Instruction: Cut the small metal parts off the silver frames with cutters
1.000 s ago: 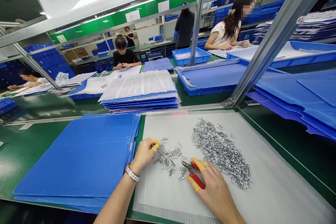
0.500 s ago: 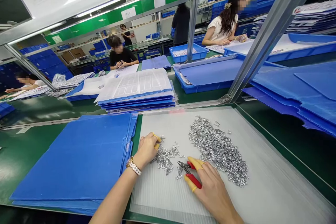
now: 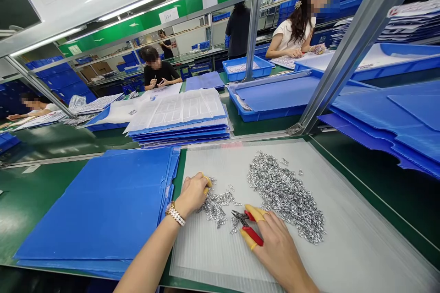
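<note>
My left hand (image 3: 194,194) rests on a clear ribbed plastic sheet (image 3: 343,242), its fingers curled and yellow finger cots on the fingertips. It sits beside a small scatter of tiny silver metal pieces (image 3: 215,206). Anything pinched in those fingers is hidden. My right hand (image 3: 278,249) grips red-handled side cutters (image 3: 251,235), and their steel jaws point left, next to the scatter. To the right, a large heap of the same silver pieces (image 3: 285,197) lies on the sheet, apart from both hands.
Blue corrugated plastic sheets (image 3: 96,210) lie left of the clear sheet on the green bench (image 3: 44,183). A stack of blue folders with white sheets (image 3: 178,119) stands ahead. A metal frame post (image 3: 330,73) rises right. Co-workers (image 3: 158,71) sit further along, among blue trays (image 3: 247,67).
My left hand's fingers have curled in a little, and the cutter jaws have shifted slightly left. The whole view has tilted slightly, moving the scene upward.
</note>
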`<state>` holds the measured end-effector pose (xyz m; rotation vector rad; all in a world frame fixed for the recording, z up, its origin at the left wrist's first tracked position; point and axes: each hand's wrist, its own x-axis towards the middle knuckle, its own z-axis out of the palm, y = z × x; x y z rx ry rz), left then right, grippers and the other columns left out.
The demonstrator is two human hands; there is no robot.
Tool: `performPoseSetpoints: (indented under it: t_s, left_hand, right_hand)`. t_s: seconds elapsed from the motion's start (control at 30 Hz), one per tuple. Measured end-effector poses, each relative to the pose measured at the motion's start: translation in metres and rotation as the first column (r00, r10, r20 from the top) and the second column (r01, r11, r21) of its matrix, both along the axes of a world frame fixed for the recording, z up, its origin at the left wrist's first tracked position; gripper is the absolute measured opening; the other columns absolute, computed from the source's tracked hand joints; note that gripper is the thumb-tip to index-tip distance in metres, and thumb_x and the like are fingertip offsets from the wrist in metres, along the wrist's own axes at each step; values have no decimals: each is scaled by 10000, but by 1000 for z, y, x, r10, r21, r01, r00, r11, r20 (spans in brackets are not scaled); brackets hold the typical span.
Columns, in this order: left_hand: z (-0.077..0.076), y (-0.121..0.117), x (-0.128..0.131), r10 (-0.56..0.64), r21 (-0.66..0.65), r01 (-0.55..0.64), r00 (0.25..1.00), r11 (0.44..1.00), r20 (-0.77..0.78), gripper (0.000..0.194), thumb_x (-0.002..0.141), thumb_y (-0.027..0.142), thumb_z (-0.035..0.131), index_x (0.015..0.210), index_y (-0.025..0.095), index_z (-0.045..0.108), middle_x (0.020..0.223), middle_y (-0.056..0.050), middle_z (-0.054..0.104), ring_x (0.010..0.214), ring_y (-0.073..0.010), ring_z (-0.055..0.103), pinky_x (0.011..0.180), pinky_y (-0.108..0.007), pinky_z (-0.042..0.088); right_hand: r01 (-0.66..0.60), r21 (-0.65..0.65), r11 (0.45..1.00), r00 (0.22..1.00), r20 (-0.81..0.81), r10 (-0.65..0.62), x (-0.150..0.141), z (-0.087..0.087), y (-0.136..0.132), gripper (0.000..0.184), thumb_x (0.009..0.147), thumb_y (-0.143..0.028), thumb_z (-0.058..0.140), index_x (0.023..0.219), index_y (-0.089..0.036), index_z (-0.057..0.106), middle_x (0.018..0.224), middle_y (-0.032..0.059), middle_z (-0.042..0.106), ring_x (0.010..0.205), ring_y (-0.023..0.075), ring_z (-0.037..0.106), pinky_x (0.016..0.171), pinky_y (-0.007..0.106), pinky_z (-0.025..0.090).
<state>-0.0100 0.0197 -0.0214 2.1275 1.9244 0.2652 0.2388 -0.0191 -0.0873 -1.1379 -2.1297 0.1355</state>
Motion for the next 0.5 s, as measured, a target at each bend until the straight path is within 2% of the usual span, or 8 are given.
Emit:
performPoseSetpoints:
  t_s: [0.2,0.3,0.4,0.5]
  left_hand:
    - [3,2,1,18,12,-18,1000,1000,-2,197,764,46,503,795,207,612,898,-18,613,760,-158,582,738,-305,370]
    - [4,1,-1,24,50,-25,1000,998,15,213,775,36,476,789,203,607,888,-22,625,760,-155,579,731,-301,363]
    - [6,-2,-4,30,122,-36,998,992,48,181,819,77,473,822,204,603,849,-23,639,749,-160,579,725,-305,359]
    - [8,-13,-1,21,206,-40,996,978,90,150,876,139,462,889,208,595,820,-22,649,759,-163,586,768,-317,366]
  right_hand:
    - [-6,-5,1000,1000,-5,6,0,1,0,455,847,-382,569,1277,-248,502,999,64,667,912,243,610,825,405,482]
    - [-8,-48,999,996,-84,3,2,5,-3,427,847,-386,569,1252,-259,522,1035,65,667,954,249,614,856,421,492]
    - [-13,-187,982,966,-257,-36,2,15,-7,351,855,-396,553,1176,-255,567,1050,76,669,909,232,638,791,385,535]
    - [-90,-418,904,889,-443,-116,-6,27,-7,323,835,-439,570,1091,-244,599,983,72,691,828,212,661,725,339,558]
